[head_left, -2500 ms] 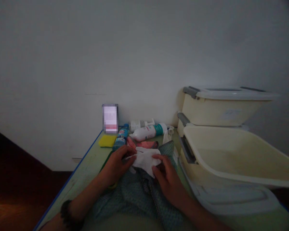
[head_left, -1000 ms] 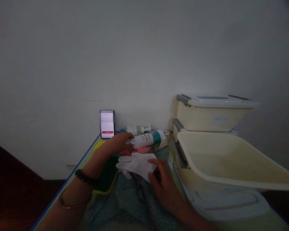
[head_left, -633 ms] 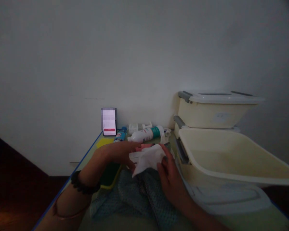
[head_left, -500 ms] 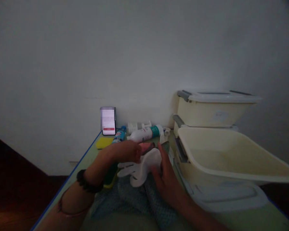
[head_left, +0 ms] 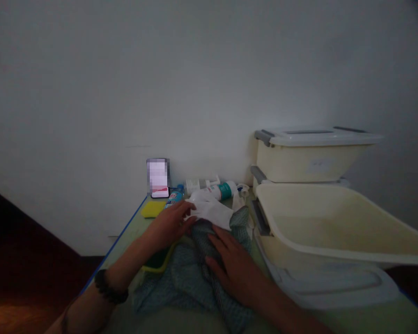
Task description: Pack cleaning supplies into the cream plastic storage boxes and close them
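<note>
A white glove point(head_left: 214, 211) lies spread out at the far end of a grey-green textured cloth point(head_left: 188, 278). My left hand point(head_left: 174, 222) is at the glove's left edge, its fingers bent and apart, with no firm hold visible. Over the cloth, my right hand point(head_left: 235, 266) lies with its fingers stretched out, touching the fabric below the glove. Partly under the cloth and my left forearm is a green and yellow scouring sponge point(head_left: 162, 260).
Behind the glove lie a blue bottle point(head_left: 174, 195), a white bottle with a teal band point(head_left: 225, 190) and a pump bottle point(head_left: 197, 184). A yellow sponge point(head_left: 153, 209) sits below a propped phone point(head_left: 158, 178). At right are an open cream bin point(head_left: 299, 248) and a lidded bin point(head_left: 310, 162).
The white glove, earlier held up between both hands, now lies flat farther back. My right hand has come down onto the cloth, and my left hand's fingers have loosened.
</note>
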